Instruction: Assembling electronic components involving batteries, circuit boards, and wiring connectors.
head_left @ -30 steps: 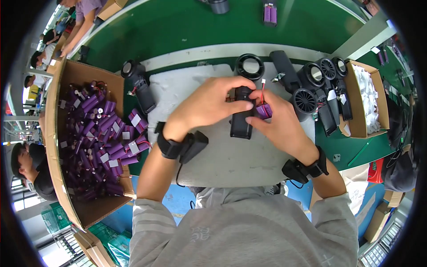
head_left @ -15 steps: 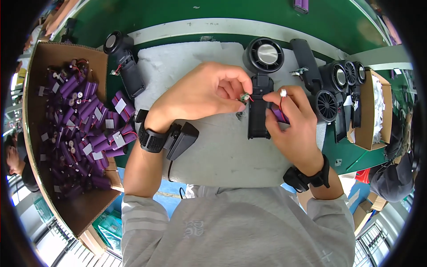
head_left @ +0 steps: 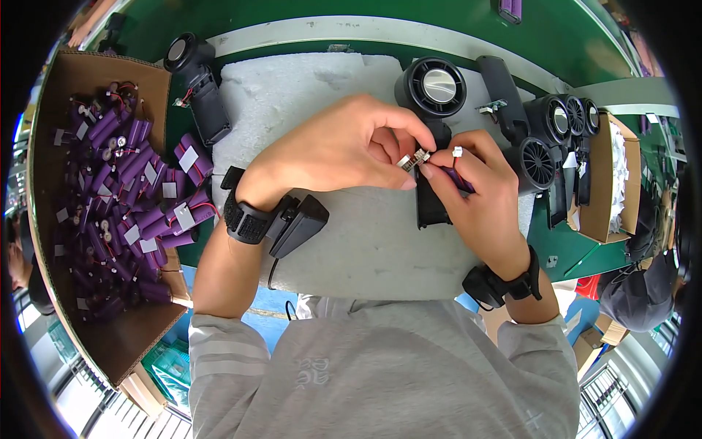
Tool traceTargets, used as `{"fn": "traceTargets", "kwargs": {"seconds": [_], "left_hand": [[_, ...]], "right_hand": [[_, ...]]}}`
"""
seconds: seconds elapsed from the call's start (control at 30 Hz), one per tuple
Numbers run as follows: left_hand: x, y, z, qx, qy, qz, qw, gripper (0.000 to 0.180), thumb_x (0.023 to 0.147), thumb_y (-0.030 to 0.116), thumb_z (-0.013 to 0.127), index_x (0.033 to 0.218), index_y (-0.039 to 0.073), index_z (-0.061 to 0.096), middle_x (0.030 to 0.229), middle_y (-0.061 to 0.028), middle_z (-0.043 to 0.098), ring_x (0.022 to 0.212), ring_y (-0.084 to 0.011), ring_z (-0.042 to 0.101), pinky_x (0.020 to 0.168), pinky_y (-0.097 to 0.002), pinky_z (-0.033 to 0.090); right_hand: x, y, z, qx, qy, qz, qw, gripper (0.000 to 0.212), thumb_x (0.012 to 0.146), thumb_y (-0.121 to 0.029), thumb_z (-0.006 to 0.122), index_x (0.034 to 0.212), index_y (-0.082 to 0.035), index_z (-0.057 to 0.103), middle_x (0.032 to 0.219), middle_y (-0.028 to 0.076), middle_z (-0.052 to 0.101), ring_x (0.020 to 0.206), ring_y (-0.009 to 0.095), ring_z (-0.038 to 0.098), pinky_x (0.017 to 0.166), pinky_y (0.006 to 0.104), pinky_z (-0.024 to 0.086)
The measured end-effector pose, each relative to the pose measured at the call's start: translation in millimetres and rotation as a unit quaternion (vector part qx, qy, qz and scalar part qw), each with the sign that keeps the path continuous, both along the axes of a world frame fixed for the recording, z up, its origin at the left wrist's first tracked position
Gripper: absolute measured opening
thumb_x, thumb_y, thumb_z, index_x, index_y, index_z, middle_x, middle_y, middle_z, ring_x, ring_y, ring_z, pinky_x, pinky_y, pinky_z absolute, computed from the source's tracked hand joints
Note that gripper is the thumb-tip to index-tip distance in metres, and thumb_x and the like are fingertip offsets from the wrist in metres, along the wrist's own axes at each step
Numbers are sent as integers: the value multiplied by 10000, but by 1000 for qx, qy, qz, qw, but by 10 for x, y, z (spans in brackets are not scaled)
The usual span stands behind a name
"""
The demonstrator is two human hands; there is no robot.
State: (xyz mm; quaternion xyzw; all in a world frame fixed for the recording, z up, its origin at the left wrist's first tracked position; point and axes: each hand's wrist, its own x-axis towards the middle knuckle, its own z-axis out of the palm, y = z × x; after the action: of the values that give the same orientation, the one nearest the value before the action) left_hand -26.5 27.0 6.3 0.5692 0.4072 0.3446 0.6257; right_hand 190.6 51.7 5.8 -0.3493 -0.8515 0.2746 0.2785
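Note:
My left hand [head_left: 344, 150] pinches a small circuit board [head_left: 409, 162] with pale connectors between thumb and forefinger. My right hand [head_left: 484, 194] has its thumb and forefinger tips at the board's right end. Inside its curled fingers sits a purple battery pack [head_left: 458, 180], partly hidden; a white plug [head_left: 458, 152] on a red wire stands out over the fingers. Beneath both hands, a black handheld fan's handle housing [head_left: 431, 206] lies on the white foam pad [head_left: 351, 249]. Its round fan head [head_left: 436, 88] points away from me.
A cardboard box [head_left: 110, 351] full of purple battery packs stands at left. Beside it lies another black fan [head_left: 208, 110]. At right are a black handle shell [head_left: 504, 95], several fan heads [head_left: 537, 162] and a smaller carton [head_left: 603, 205] with white contents on the green bench.
The circuit board has turned between my left fingertips, so its connectors now show. My right fingertips have moved left and up to meet it. The view has shifted slightly.

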Motion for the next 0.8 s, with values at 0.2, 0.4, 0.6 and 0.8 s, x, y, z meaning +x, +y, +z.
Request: {"fn": "traceTargets", "kwargs": {"seconds": [0.2, 0.4, 0.6, 0.8], "left_hand": [[-14, -8, 67, 6, 34, 26, 999, 267, 750, -4, 706, 1013, 15, 663, 882, -60, 645, 794, -125, 602, 725, -270, 507], [-34, -21, 160, 127, 167, 20, 978, 281, 710, -67, 643, 962, 46, 694, 919, -80, 654, 799, -211, 618, 719, -311, 503], [0, -55, 141, 239, 222, 72, 943, 300, 677, -151, 593, 840, 69, 715, 934, -55, 621, 851, -209, 611, 719, -309, 485], [-30, -38, 182, 213, 220, 31, 951, 268, 682, -144, 596, 841, 47, 697, 945, -79, 616, 848, -221, 613, 678, -321, 483]], "right_hand": [[-15, -8, -2, 16, 4, -4, 1000, 145, 750, -9, 768, 867, -19, 682, 880, 81, 590, 675, 184, 596, 570, 281, 477], [-23, -9, -8, 24, 3, 2, 1000, 140, 743, 1, 766, 856, -22, 686, 860, 74, 587, 659, 180, 592, 565, 277, 475], [-28, -9, -13, 22, -3, 1, 1000, 141, 731, 8, 770, 844, -22, 690, 849, 68, 585, 651, 176, 590, 561, 274, 474], [-34, 0, -16, 23, 0, 3, 1000, 152, 726, 11, 768, 852, -18, 689, 847, 69, 589, 660, 179, 595, 561, 277, 476]]}}
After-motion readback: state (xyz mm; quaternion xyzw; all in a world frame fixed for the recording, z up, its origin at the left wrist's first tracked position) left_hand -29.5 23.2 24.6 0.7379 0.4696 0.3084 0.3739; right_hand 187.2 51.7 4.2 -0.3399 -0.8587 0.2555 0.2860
